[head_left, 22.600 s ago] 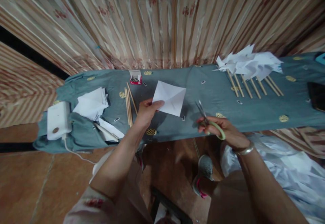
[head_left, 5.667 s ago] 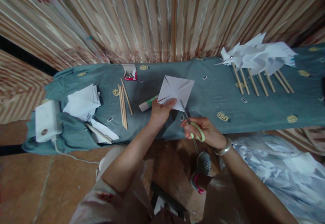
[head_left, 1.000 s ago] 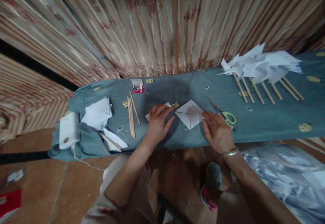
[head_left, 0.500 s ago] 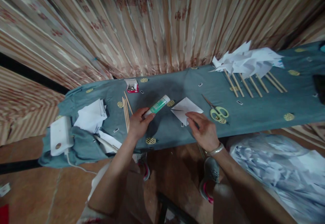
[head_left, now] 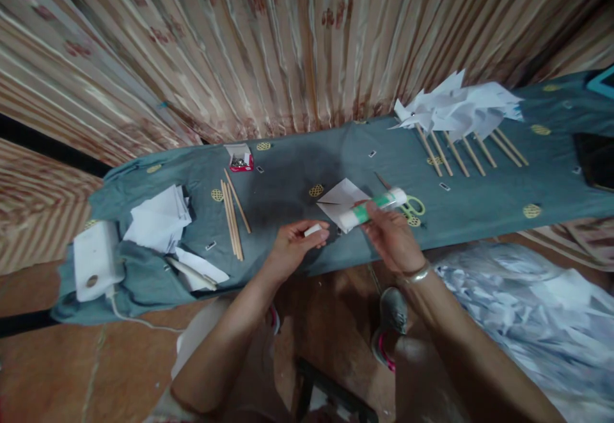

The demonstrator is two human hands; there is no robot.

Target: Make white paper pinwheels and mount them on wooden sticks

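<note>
My right hand (head_left: 394, 239) grips a green and white glue stick (head_left: 381, 203), held tilted above the table. Between the thumb and fingers of my left hand (head_left: 298, 247) is a small white cap (head_left: 313, 230). Under and behind the glue stick lies a white paper square (head_left: 344, 191) with cuts in it, partly covered. Just right of it are scissors with green handles (head_left: 413, 207), their blades partly hidden by the glue stick.
Wooden sticks (head_left: 232, 218), a red box of small metal pieces (head_left: 240, 160) and stacked paper (head_left: 158, 218) lie on the left. Paper pinwheels on sticks (head_left: 460, 111) rest at the back right. A white power box (head_left: 96, 260) sits at the left end; a plastic bag (head_left: 522, 308) stands below right.
The glue stick has passed from my left hand to my right, and its cap is now off in my left hand. My right hand has let go of the paper square.
</note>
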